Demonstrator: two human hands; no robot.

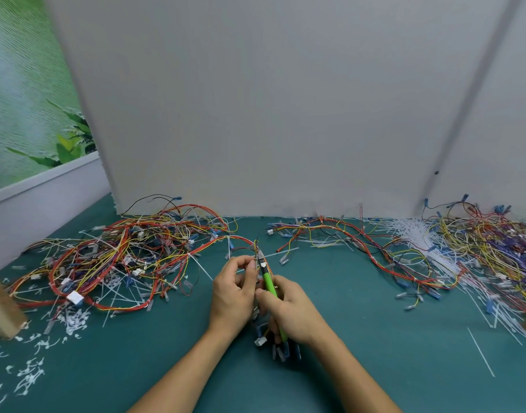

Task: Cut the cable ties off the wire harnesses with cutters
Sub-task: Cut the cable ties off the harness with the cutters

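Left edge: wooden post (2,308). Cut tie scraps (32,374) strewn over front-left corner of tabletop (375,338). Back left: tangled pile of harnesses (121,257).

Centre: left hand (233,293) pinches one red-yellow harness (214,245). Right hand (288,311) clenched round green-handled cutters (269,283), tip at the wires beside the left fingertips.

Back right: white cable ties (410,231) heaped beside second harness pile (479,251). Grey panel (285,99) closes off the back edge.

Two bare forearms converge at the cutters (269,283). The right hand (288,311) curls round their green handles; the left hand (233,290), just left of them, pinches a harness (247,240) between thumb and forefinger.
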